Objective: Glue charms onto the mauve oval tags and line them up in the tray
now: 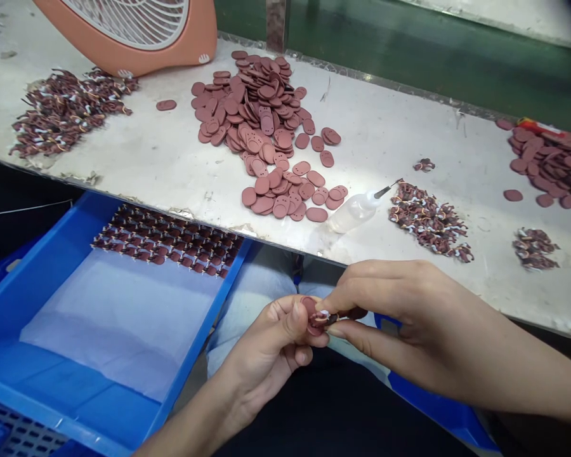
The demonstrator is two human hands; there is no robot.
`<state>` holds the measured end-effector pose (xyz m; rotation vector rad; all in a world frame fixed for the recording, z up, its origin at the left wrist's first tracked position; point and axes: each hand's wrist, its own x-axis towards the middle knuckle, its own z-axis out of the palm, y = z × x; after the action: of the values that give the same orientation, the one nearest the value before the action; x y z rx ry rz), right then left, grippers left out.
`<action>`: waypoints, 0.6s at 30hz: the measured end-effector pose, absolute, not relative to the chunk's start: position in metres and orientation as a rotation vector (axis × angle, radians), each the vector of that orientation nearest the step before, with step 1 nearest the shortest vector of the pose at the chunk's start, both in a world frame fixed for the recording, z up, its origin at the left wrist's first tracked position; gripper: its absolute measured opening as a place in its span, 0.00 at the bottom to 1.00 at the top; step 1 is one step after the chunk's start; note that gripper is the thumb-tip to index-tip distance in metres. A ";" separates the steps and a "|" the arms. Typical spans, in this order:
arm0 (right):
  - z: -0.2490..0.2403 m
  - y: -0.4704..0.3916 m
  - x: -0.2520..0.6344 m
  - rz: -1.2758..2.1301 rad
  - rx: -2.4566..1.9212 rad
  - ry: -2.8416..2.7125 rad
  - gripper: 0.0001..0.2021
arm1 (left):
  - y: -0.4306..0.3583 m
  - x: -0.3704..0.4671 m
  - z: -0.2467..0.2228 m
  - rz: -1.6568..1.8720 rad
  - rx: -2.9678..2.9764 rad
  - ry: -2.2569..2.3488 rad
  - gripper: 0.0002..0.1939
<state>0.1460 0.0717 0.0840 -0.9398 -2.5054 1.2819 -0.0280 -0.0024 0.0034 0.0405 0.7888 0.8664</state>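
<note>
Above the lap, just off the table's (171, 165) near edge, a person's left hand (266, 343) pinches a reddish-brown disc (309, 306) between thumb and curled fingers. The right hand (409, 317), its thumb and forefinger nearly closed, grips a dark piece (324, 317) with a white fleck against the disc's face. The step in hand appears to be seating one part on the other, though fingers hide the contact. The next move would seem to call for a steady hold on the disc and light, even fingertip pressure, the knotted piece looking likelier to twist than the flat oval.

Across the scuffed, pale surface lie a heap (266, 95) of matte, smooth-edged ovals, some pierced with small holes, and crinkled, knotted clusters (426, 219) threaded with pale and orange strands. A translucent bottle (354, 212) with a thin dark tip lies on its side between them. At left, a glossy blue bin (214, 311) holds a soft white sheet (124, 317), with finished-looking pieces (157, 238) in close rows along its far end.
</note>
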 end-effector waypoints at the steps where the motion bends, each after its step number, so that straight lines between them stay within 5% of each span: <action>1: 0.084 0.072 0.146 1.275 -0.939 -2.507 0.04 | -0.002 -0.028 0.004 0.870 0.037 0.784 0.20; 18: 0.098 0.052 0.153 1.231 -0.845 -2.484 0.08 | -0.009 -0.029 0.017 0.912 0.117 0.706 0.18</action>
<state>0.1532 0.0522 0.0980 -0.8448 -2.4843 1.2310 -0.0295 -0.0093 0.0165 0.1174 0.7060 0.9117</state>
